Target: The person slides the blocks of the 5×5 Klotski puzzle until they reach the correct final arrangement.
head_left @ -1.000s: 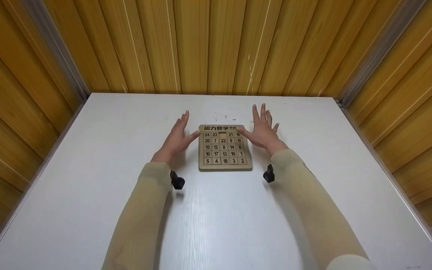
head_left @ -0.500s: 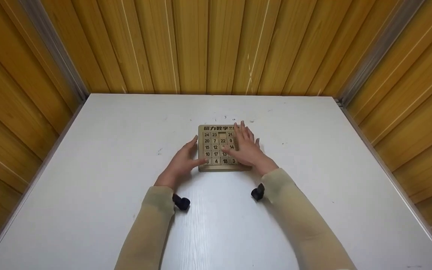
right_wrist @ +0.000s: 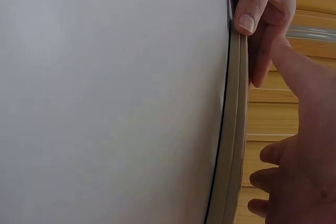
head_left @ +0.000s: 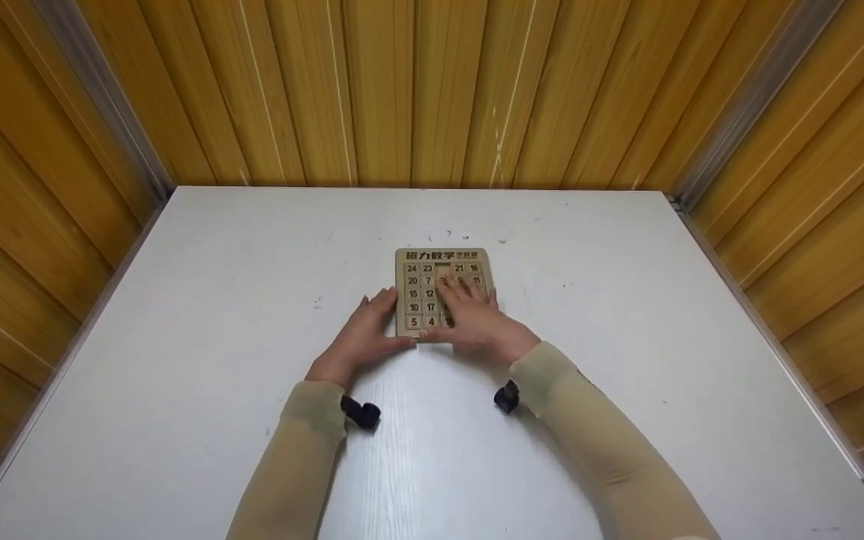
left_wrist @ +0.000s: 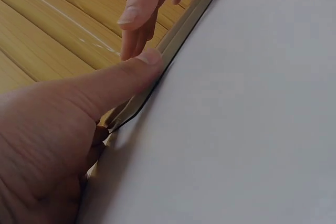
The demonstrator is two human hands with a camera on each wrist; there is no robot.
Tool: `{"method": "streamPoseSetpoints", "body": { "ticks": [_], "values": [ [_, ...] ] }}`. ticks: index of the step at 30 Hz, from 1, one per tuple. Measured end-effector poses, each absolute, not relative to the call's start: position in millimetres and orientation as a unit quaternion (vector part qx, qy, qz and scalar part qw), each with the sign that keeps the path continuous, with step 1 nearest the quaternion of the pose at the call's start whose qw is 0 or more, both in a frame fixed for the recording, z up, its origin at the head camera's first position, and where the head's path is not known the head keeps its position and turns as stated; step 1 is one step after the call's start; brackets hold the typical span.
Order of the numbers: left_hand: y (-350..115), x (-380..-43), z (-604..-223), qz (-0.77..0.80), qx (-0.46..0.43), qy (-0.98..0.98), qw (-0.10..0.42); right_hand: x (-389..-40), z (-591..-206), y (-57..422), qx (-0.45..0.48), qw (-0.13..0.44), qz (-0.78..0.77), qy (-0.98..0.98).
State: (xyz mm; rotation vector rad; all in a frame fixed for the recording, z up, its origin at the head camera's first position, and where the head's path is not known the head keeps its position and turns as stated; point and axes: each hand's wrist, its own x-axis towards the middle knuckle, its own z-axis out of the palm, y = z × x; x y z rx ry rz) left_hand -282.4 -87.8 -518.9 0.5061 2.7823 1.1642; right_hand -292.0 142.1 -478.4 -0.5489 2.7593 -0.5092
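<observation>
A wooden number sliding puzzle [head_left: 413, 300] lies flat on the white table, with several numbered tiles and one gap in its top row. My left hand [head_left: 361, 335] holds its near left corner, the thumb [left_wrist: 128, 77] against the near edge and the fingers along the left side. Above the tiles, my right hand [head_left: 483, 324] is spread with fingers extended, covering the lower right part of the puzzle. In the right wrist view, the right fingers [right_wrist: 266, 179] are over the board's face; whether they touch the tiles I cannot tell.
The white table [head_left: 252, 262] carries small dark marks beyond the puzzle. Yellow wood-patterned panels [head_left: 379, 90] stand behind it and at both sides. Black wrist cameras hang inside each cuff, the left camera [head_left: 362, 414] and the right camera [head_left: 507, 397].
Both hands have come back toward the near edge. The left hand has taken hold of the puzzle's near left corner. The right hand has moved left and down over the tiles.
</observation>
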Motion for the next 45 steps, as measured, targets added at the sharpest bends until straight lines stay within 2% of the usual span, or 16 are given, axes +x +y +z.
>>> {"method": "streamPoseSetpoints", "body": {
  "ticks": [15, 32, 45],
  "values": [
    [-88.5, -279.0, -521.4, 0.367, 0.157, 0.916, 0.038, -277.1, -474.3, 130.2, -0.174, 0.128, -0.121, 0.969],
    [-88.5, -280.2, -522.4, 0.368, 0.164, 0.915, 0.035, -292.0, -472.4, 118.9, -0.150, 0.114, -0.081, 0.979],
    [-88.4, -281.9, -524.6, 0.378, 0.157, 0.911, 0.040, -309.5, -475.1, 116.0, -0.134, 0.132, -0.086, 0.978]
  ]
}}
